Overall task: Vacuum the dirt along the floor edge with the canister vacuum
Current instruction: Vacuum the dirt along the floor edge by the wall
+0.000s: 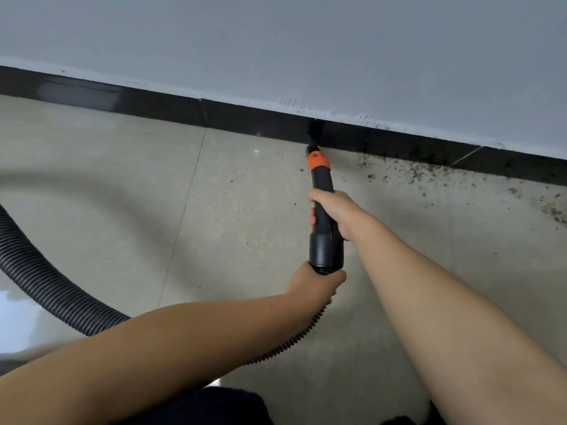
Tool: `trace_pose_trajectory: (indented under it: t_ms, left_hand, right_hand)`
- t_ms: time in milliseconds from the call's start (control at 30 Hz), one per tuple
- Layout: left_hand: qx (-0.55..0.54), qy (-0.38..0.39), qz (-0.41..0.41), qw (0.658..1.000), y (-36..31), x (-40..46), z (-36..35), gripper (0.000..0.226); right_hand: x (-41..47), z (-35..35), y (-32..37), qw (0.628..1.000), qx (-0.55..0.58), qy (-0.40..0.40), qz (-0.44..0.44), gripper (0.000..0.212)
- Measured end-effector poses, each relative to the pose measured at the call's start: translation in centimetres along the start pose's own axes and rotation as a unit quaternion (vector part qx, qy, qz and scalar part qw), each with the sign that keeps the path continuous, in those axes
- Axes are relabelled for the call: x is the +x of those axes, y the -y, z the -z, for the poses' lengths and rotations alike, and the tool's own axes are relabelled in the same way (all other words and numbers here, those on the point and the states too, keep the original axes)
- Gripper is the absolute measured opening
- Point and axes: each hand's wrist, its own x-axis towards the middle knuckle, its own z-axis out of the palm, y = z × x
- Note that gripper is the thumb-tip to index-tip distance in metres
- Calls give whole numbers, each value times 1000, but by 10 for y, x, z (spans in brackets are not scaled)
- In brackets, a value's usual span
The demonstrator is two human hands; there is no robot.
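Both hands steer the vacuum wand point(322, 191) at the skirting point(245, 118).
Right hand point(334, 210) fingers clench the wand; left hand point(316, 286) fingers grasp the hose point(46, 286) end; dirt point(414, 171) lies rightward.

head view, looking down, near skirting point(245, 118)

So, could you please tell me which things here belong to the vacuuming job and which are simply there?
Part of the job:
- vacuum nozzle, held by the right hand
- ribbed hose, gripped at its nozzle end by the left hand
- dirt along the black skirting

Simply there:
- grey wall
- floor tiles left of the nozzle
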Motion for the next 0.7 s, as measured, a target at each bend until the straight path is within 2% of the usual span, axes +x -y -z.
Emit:
trace_pose_trajectory:
  t_ms: [133, 267, 433, 567, 700]
  left_hand:
    - [-43, -39, 20, 998, 6, -9, 13, 13]
    - [-28, -47, 43, 998, 14, -21, 25, 13]
    - [23, -9, 56, 998, 8, -29, 17, 27]
    - [80, 24, 43, 996, -2, -32, -13, 27]
    - [75, 48, 45, 995, 4, -40, -39, 23]
  right_hand:
    - [-2, -28, 0, 998, -39, 50, 8, 11]
    - [-7, -42, -11, 998, -27, 62, 4, 12]
    - [-17, -19, -24, 999, 50, 8, -3, 11]
    - [-22, 29, -36, 992, 114, -46, -12, 13]
    - [-27, 54, -49, 994, 104, -36, -27, 15]
